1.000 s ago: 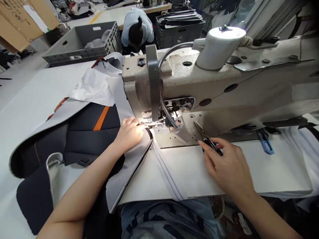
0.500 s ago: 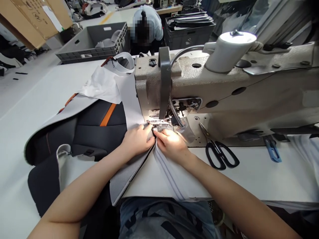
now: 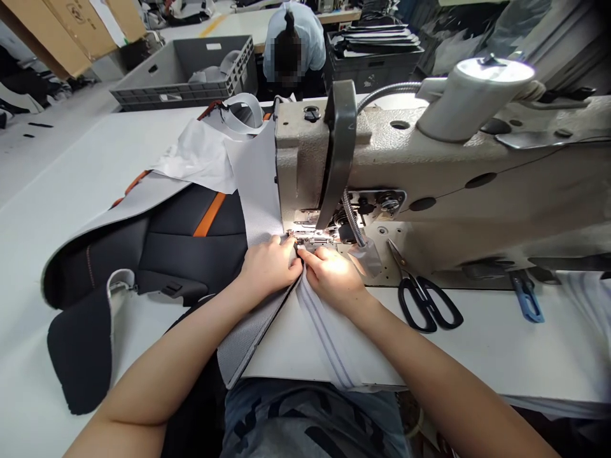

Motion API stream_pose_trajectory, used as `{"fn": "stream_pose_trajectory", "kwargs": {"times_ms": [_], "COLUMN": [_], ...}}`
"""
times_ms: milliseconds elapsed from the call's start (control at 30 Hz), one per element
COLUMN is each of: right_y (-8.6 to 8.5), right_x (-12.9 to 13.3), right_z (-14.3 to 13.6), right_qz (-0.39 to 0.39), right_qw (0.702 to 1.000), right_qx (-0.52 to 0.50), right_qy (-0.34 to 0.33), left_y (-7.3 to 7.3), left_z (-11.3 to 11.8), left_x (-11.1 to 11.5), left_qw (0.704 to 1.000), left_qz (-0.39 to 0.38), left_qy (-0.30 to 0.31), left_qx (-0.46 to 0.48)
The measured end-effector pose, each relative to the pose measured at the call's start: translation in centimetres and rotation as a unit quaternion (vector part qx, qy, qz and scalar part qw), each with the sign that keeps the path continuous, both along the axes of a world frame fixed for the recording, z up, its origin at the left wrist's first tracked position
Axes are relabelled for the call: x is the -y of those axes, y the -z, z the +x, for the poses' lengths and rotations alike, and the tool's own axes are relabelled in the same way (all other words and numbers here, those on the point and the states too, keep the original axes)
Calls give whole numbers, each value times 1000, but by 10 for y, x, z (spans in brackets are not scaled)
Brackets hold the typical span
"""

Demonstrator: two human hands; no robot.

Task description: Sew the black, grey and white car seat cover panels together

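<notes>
At the needle area of the sewing machine (image 3: 310, 165), my left hand (image 3: 268, 266) is closed over the edge of a grey mesh panel (image 3: 251, 340). The panel belongs to a dark padded seat cover (image 3: 191, 254) with an orange stripe, spread to the left. Close beside it, my right hand (image 3: 334, 277) pinches a white zipper tape (image 3: 324, 334) with grey lines, index finger pointing at the presser foot (image 3: 300, 242). The tape runs down over the table's front edge. Fingertips of both hands nearly meet, and the grip underneath them is partly hidden.
Black-handled scissors (image 3: 427, 302) lie right of my right hand, their tips on the machine bed. Farther right is a blue thread snipper (image 3: 527, 299). Behind the table stand grey crates (image 3: 181, 70) and a bent-over person (image 3: 296, 38). A thread cone (image 3: 468, 98) tops the machine.
The view has shifted slightly, so the machine appears farther right. The dark flap at the left has swung a little lower. Both hands stay at the needle area with the same hold.
</notes>
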State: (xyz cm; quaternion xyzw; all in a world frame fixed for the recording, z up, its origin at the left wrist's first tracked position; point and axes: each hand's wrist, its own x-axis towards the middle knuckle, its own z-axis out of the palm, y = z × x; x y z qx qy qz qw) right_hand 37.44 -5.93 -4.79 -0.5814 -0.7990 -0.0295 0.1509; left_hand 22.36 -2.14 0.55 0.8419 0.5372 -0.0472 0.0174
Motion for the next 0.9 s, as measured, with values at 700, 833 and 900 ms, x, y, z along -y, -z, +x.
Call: {"fn": "stream_pose_trajectory", "kwargs": {"times_ms": [700, 833, 900], "right_y": [4, -6, -13], "right_x": [-2, 2, 2], "right_z": [3, 3, 2], "right_qz": [-38, -73, -120], "right_qw": [998, 993, 983], "right_qx": [-40, -92, -132], "right_qy": [23, 29, 44], "left_y": [4, -13, -22], "left_z": [2, -11, -18], "left_x": [-3, 21, 40], "left_qw": [999, 995, 990], "left_qz": [15, 7, -45], "left_qy": [-21, 41, 91], "left_qx": [32, 90, 102]}}
